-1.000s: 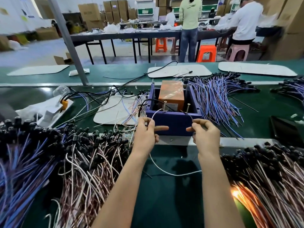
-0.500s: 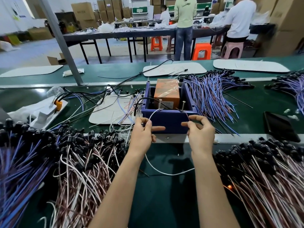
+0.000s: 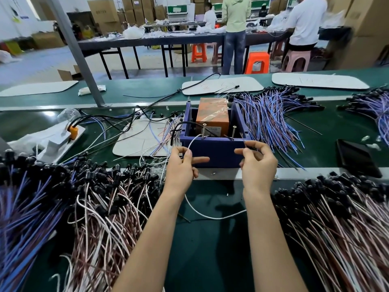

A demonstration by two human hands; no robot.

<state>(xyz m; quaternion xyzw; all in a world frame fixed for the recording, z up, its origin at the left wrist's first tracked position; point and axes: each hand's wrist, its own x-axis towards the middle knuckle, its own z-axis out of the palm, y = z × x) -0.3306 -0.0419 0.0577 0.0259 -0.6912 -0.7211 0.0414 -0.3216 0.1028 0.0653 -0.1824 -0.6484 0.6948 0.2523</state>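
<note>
Left hand (image 3: 181,167) pinches white wire (image 3: 210,217) — orange box label (image 3: 212,129) unreadable.

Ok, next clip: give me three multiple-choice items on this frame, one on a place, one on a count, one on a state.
1. Where does the orange block sit?
A beside the blue box
B inside it
C under it

2. How many screws stand upright at the box's near wall?
A one
B two
C four

3. What is the left hand doing?
A lying flat, holding nothing
B gripping a screw
C pinching the white wire

Answers:
1 B, the block stands between the box's walls.
2 B, two screw heads rise above the near wall.
3 C, the thumb and a finger close on the wire where it rises toward the box.
</note>
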